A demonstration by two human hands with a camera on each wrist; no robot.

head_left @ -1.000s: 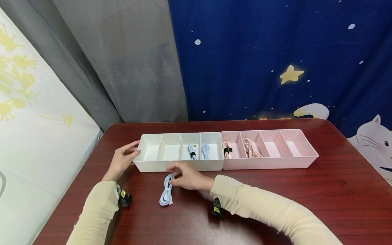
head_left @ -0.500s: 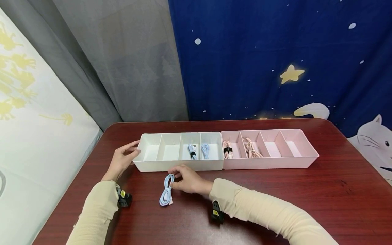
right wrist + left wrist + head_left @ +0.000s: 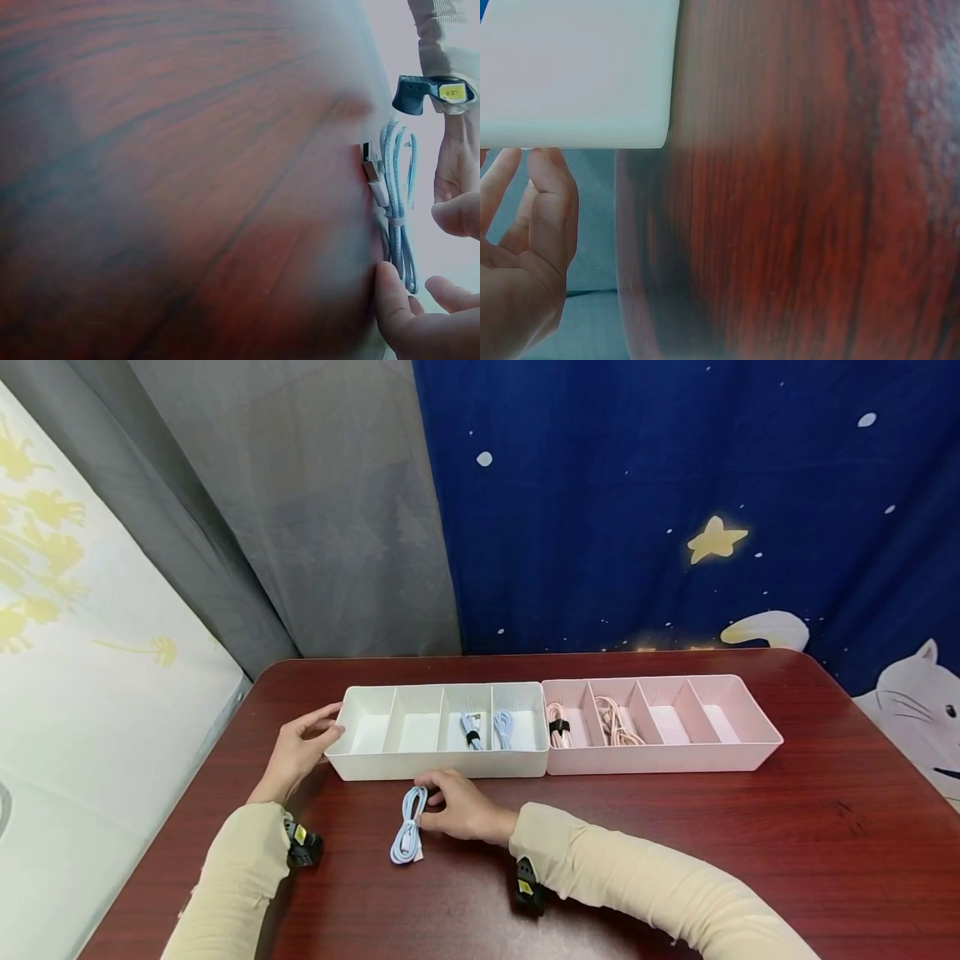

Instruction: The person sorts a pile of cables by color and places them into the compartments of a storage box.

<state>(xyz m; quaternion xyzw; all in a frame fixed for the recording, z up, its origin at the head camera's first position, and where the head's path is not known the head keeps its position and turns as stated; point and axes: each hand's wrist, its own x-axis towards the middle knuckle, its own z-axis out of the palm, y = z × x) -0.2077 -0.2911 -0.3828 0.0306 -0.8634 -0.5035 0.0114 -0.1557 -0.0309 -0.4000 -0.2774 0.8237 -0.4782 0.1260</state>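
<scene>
A light-blue USB cable [image 3: 407, 827], coiled and tied at its middle, lies on the table in front of the white divided box [image 3: 442, 767]. Beside its upper end is my right hand [image 3: 465, 810], fingers loosely bent. In the right wrist view, one fingertip [image 3: 386, 274] is at the lower end of the coil; whether it touches is unclear. The cable's metal USB plug [image 3: 368, 161] shows there. My left hand [image 3: 296, 756] rests its fingertips against the left end of the white box. From the left wrist, its relaxed fingers [image 3: 547, 195] meet the box's end wall.
A pink divided box [image 3: 663, 762] adjoins the white one on the right. Two blue cables [image 3: 503, 731] sit in separate white compartments. Peach-coloured cables [image 3: 617, 727] occupy the pink box's two left compartments, one with a black strap [image 3: 558, 726]. Curtains [image 3: 600, 527] hang behind the table.
My right hand has shifted slightly right and towards the front edge, while the blue cable in front of the box stays in place. My left hand and both boxes look unchanged.
</scene>
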